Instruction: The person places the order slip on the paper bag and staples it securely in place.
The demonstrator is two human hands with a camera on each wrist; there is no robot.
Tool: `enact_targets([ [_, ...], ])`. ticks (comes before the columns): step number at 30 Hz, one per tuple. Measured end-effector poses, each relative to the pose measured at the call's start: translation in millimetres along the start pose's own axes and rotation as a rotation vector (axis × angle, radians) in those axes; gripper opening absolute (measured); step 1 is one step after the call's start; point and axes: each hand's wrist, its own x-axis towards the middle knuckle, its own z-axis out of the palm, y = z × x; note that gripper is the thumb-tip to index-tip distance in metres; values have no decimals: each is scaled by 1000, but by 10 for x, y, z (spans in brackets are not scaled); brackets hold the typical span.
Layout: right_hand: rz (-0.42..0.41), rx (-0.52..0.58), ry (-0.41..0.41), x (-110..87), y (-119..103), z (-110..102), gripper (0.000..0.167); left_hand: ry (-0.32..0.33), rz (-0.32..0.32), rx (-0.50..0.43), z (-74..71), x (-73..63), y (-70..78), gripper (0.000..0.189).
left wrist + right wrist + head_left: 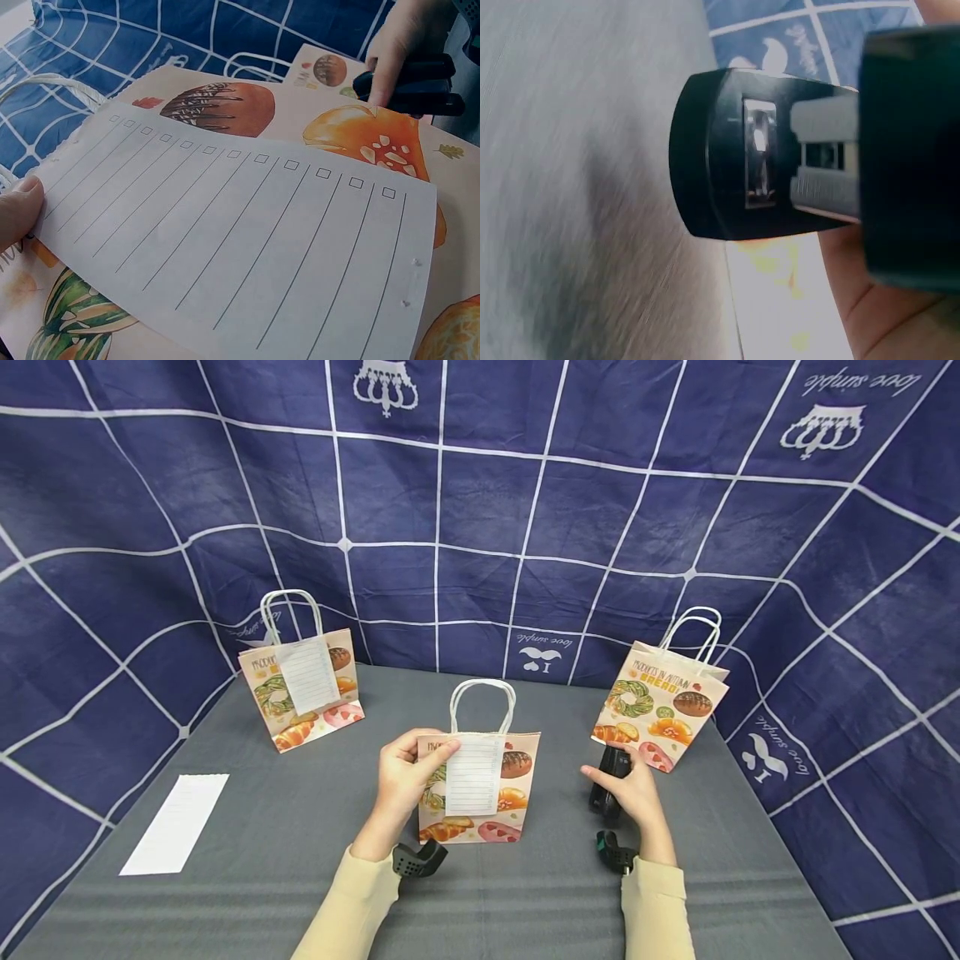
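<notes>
My left hand (405, 772) pinches the upper left edge of a paper gift bag (517, 793) printed with breads, its thumb over the corner of a lined checklist sheet (472, 777). That sheet lies flat against the bag's front, and two small marks (416, 262) show near its lower end in the left wrist view. To the right, my right hand (637, 789) grips a black stapler (606, 785) above the table. In the right wrist view the stapler's jaws stand apart, with the metal plate (760, 154) showing.
At the back left stands a similar bag (273, 702) with a sheet on its front. Another bag (663, 702), with no sheet visible on its front, stands at the back right. A loose white sheet (176, 822) lies on the grey table (300, 827). Blue gridded cloth (480, 502) hangs behind.
</notes>
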Motion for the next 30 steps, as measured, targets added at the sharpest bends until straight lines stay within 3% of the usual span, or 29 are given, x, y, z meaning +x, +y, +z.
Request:
enact_targets([
  [5,-13,-12,34,-21,-106,31,74,1,22,8,-2,3,-6,11],
  [19,-58,90,73,-118,-473,58,55,-6,65,11,-1,6,-9,10],
  [24,-128,195,52,-171,-621,76,45,-1,51,21,1,6,-6,11],
  [30,-128,275,35,-248,-808,84,36,2,43,36,9,-2,16,11],
])
